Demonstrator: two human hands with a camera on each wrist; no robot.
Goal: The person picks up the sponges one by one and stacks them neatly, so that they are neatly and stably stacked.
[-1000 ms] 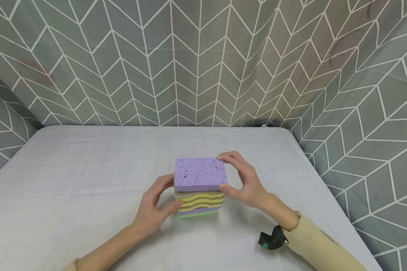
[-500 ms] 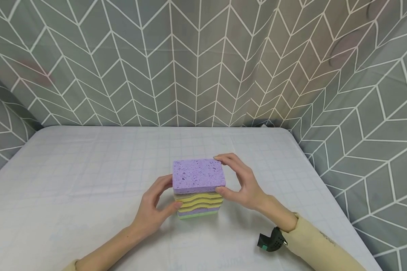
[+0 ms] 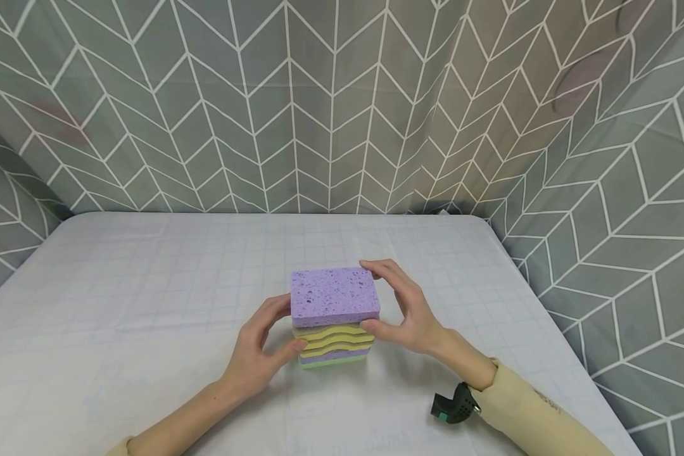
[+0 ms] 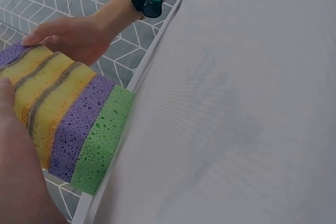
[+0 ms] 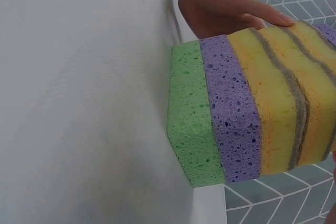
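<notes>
A stack of sponges stands near the middle of the table: a green sponge at the bottom, a purple one on it, then several wavy yellow sponges with grey scouring layers. Topmost lies another purple sponge, roughly in line with those below. My left hand holds the stack's left side, its thumb on the front of the yellow layers and its fingers partly hidden behind. At the right side, my right hand spans the top purple sponge, fingers at its back corner, thumb at its lower front corner.
A white cloth with faint grid lines covers the table. Grey curtains with white chevrons hang behind it and to the right. A black wrist device sits by the right sleeve.
The top purple sponge has shifted slightly left and toward me over the stack. My right hand moved with it, and its thumb has slid a little lower. The left hand stays put.
</notes>
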